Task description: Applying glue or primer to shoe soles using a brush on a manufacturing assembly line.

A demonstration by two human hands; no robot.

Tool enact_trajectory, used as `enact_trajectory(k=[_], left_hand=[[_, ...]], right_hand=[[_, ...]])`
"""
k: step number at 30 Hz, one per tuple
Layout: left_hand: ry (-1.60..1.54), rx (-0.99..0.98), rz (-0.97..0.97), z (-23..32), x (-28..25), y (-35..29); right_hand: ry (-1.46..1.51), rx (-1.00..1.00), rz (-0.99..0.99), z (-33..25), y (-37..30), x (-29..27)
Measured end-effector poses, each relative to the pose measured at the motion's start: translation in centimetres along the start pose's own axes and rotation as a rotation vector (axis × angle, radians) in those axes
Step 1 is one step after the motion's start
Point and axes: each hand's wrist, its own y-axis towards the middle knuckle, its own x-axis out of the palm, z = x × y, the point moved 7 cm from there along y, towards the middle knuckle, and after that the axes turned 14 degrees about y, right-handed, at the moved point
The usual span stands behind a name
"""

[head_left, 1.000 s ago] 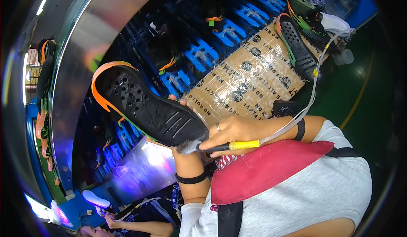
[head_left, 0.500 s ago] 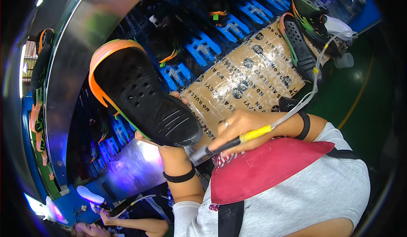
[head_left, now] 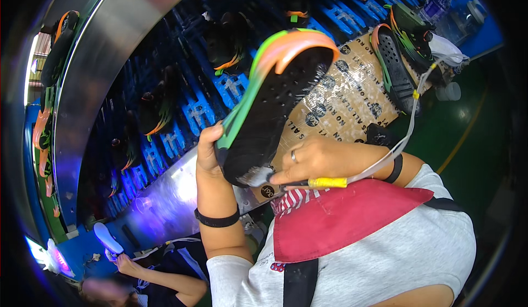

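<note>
My left hand (head_left: pixel 209 146) is closed on a shoe sole (head_left: pixel 275 101), its thumb at the green side edge. The sole is black with small round holes and has an orange-to-green rim; it is held up on a slant, orange end away from me. In my right hand (head_left: pixel 308 161) is a brush (head_left: pixel 257 176) with pale bristles, which touch the near black end of the sole. Yellow tape wraps the brush handle, and a clear tube (head_left: pixel 393 153) runs from it to the far right.
Printed cardboard (head_left: pixel 357 95) lies beneath, on a line with blue racks (head_left: pixel 346 18). At the far right are another sole (head_left: pixel 393 68), a bottle (head_left: pixel 437 4) and a white cloth (head_left: pixel 448 48). A curved metal housing (head_left: pixel 118 37) rises at left; another person's hand (head_left: pixel 127 266) works lower left.
My left hand has turned the sole so its orange end swings from far left toward the right. My right hand has brought the brush up against the sole's near end.
</note>
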Motion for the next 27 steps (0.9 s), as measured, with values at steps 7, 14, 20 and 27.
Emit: enact_trajectory(k=[7,14,20,27], left_hand=[[0.146,-0.292,-0.027,-1.6,0.6,0.3],[0.324,-0.476,-0.054,-1.5,0.8,0.1],[0.358,-0.577,-0.031,-2.1,0.3,-0.2],[0.393,-0.572,0.009,-1.0,0.1,-1.0]], right_hand=[[0.041,0.007,-0.126,-0.7,0.0,0.2],[-0.078,0.132,-0.343,-0.4,-0.5,1.4],[-0.131,0.072,-0.123,-0.6,-0.4,0.7],[-0.164,0.128,-0.040,-0.6,-0.6,-0.3]])
